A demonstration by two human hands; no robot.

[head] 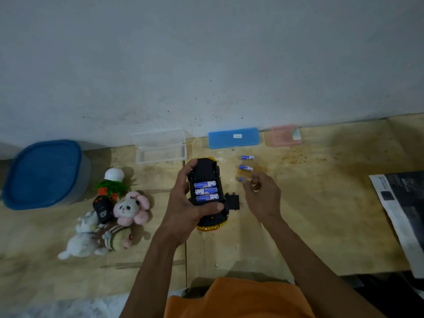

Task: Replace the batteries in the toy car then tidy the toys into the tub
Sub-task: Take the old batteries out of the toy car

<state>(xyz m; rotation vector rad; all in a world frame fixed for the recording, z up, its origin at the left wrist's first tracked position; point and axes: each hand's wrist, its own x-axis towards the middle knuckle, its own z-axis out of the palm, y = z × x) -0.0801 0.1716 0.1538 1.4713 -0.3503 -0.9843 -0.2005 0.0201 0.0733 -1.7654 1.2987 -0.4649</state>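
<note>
Head view: upturned toy car (207,193) clasped in left grip (183,210); right grip (261,195) loose, empty, just beside.

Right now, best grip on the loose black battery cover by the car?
Pinch the battery cover across its two long edges, from above and from the right. It lies flat on the table, its left edge is close against the toy car, and the right side is open.
</note>
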